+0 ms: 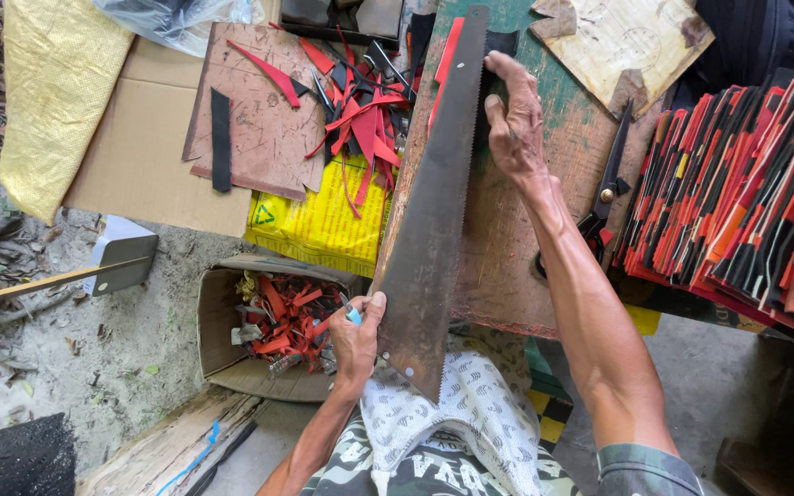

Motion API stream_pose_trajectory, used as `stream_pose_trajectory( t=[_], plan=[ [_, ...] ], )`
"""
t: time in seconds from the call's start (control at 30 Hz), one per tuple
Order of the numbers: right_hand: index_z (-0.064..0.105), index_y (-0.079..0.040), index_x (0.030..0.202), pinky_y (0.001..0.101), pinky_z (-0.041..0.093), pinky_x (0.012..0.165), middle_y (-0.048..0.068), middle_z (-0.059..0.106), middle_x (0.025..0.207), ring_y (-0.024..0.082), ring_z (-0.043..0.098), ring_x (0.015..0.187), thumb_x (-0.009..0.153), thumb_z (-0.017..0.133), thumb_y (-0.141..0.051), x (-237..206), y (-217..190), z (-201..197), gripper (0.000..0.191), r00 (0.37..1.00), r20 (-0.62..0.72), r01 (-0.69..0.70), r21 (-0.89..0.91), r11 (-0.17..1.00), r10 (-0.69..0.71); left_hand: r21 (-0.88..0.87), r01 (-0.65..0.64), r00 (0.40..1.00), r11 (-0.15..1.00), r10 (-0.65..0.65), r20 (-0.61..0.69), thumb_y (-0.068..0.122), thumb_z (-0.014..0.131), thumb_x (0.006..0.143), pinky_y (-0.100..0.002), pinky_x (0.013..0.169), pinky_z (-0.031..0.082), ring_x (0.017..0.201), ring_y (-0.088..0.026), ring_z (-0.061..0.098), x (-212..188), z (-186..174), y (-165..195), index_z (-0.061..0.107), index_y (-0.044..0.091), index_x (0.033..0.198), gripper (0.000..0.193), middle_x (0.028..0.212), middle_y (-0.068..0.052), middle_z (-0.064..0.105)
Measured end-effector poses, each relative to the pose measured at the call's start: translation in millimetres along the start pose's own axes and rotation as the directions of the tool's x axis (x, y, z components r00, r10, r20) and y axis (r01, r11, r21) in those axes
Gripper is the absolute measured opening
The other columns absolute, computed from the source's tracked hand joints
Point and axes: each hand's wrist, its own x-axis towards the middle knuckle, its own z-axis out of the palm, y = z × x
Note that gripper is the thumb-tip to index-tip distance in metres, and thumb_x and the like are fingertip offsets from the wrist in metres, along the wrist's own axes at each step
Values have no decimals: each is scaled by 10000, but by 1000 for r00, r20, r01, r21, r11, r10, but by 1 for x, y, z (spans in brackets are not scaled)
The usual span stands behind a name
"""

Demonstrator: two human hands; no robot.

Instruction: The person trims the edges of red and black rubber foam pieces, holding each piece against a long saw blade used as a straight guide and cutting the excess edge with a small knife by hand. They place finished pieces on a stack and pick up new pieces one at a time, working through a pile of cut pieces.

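Observation:
A long dark rusty saw blade point(432, 211) lies along the left edge of a worn wooden board point(544, 184), teeth facing right. My left hand point(357, 338) grips the blade's wide near end and also holds a small light-blue object. My right hand point(515, 119) presses down on the board near the blade's far narrow end, fingers bent over a dark strip. A red strip point(446, 64) lies beside the blade's tip.
Black scissors point(606, 188) lie on the board to the right. Stacks of red and black folded sheets point(746, 184) fill the right side. A cardboard box point(222, 321) holds red scraps. More red and black offcuts point(360, 110) lie on brown cardboard at the back.

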Motion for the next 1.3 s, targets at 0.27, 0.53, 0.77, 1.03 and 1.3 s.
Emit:
stream_pose_trajectory(
  t=[0.27,0.53,0.77,1.03,1.3],
  plan=[
    [573,-106,1504,470,278,1143,108,388,1630,323,350,1442,950,809,-318,-6,-16,11,638,981,98,194,-501,844,-167,123,-7,1000,992,6,9,377,730,933,-299,458,295,499,-63,384,5,-2,-5,658,28,685,434,533,50,481],
    [586,-125,1498,472,292,1096,85,407,1635,316,373,1389,939,816,-343,-3,-19,3,642,983,123,183,-522,833,-139,163,77,996,984,-82,21,431,748,897,-299,458,317,492,-64,406,6,-1,-9,654,44,658,464,523,40,496],
    [583,-127,1517,461,287,1098,62,407,1652,297,388,1354,983,774,-370,-4,-17,-1,617,979,153,196,-539,819,-134,53,75,995,996,-79,65,397,763,909,-284,465,345,511,-50,424,5,1,-7,641,44,640,461,539,49,518],
    [550,-130,1566,440,290,1061,30,386,1690,262,391,1341,1060,700,-393,-5,-18,-3,590,974,180,220,-587,779,-140,68,99,992,993,-104,74,419,760,886,-262,443,443,468,-72,561,5,3,-9,611,75,592,476,489,27,550],
    [522,-143,1595,430,263,1055,14,344,1713,254,372,1302,1086,667,-401,-4,-15,-4,589,972,196,224,-599,769,-131,17,122,990,992,-123,69,396,800,871,-249,466,506,477,-72,577,7,4,-9,532,82,563,516,506,36,524]
  ],
)
